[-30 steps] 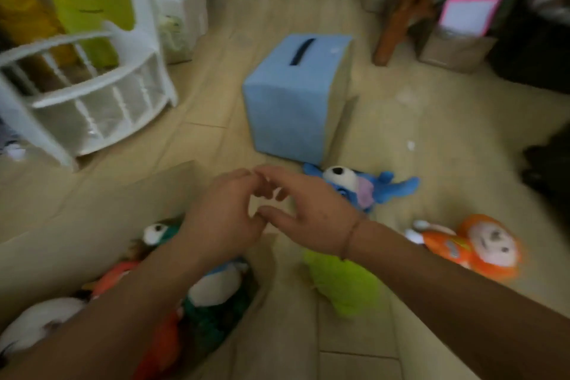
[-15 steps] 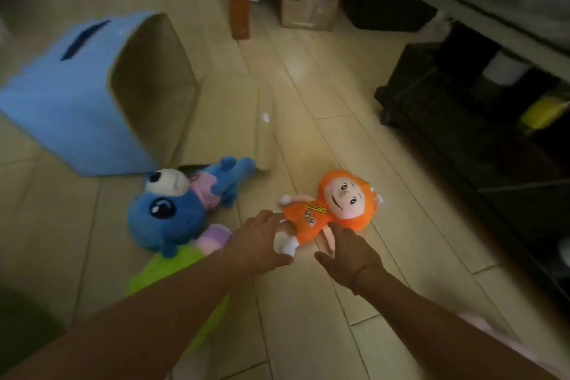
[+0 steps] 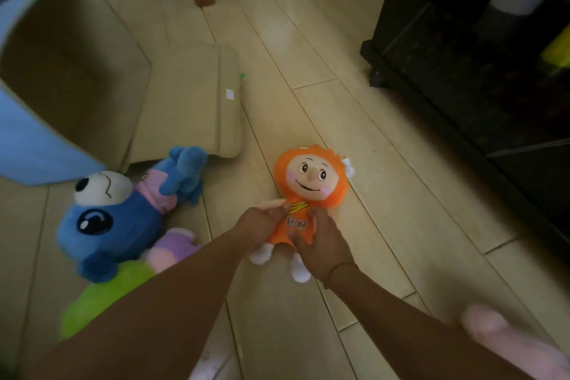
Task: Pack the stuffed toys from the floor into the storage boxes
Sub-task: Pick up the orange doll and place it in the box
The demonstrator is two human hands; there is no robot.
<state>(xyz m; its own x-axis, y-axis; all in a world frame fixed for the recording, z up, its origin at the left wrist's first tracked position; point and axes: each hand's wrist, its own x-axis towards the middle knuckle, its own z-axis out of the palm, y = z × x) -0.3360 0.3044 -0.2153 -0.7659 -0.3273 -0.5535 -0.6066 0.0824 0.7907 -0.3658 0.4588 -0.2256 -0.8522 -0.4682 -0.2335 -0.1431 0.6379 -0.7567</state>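
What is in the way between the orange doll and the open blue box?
Nothing blocks it. The left hand and right hand already grip the orange doll, and the bare floor and the flap lead to the open blue box. The blue plush toy lies beside that path, near the box mouth.

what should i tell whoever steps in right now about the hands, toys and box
Left hand and right hand both grip the body of the orange doll, which lies face up on the floor.
Blue plush lies to its left, partly on a green plush.
The blue storage box lies on its side, open, beyond the blue plush; its visible interior holds no toys.
Left: lift the doll into a box, then pack the blue and green plush.
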